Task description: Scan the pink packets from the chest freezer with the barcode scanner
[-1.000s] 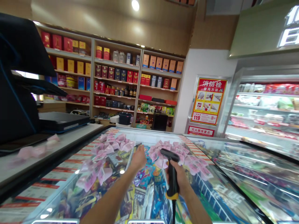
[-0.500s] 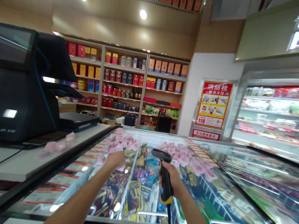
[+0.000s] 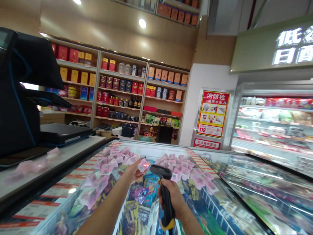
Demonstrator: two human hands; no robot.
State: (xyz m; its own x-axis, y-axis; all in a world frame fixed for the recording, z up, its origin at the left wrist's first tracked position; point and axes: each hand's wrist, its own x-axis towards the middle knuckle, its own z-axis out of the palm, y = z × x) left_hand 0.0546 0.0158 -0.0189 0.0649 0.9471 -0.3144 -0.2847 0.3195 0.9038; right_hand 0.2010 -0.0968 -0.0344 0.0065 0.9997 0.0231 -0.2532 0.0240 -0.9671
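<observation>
My right hand (image 3: 171, 193) is wrapped round the handle of a black and yellow barcode scanner (image 3: 166, 199), its head turned to the left. In front of it, my left hand (image 3: 135, 172) pinches a small pink package with a white label (image 3: 143, 165). A red scan light falls across that label. Both hands are above a glass-topped freezer, where many similar pink packages lie in a left group (image 3: 107, 167) and a right group (image 3: 182, 166). Bagged frozen goods (image 3: 144, 192) show beneath, between the two arms.
At left, a black checkout terminal (image 3: 26, 98) stands on a white counter (image 3: 85, 148), with several blurred pink packages (image 3: 36, 164) near its edge. A second glass-topped freezer (image 3: 264, 189) runs along the right. Shelves of boxes (image 3: 117, 85) line the back wall.
My left hand has moved right to the scanner's front, now holding a pink package under the red light. More pink packages show on the left side. The view has turned slightly right.
</observation>
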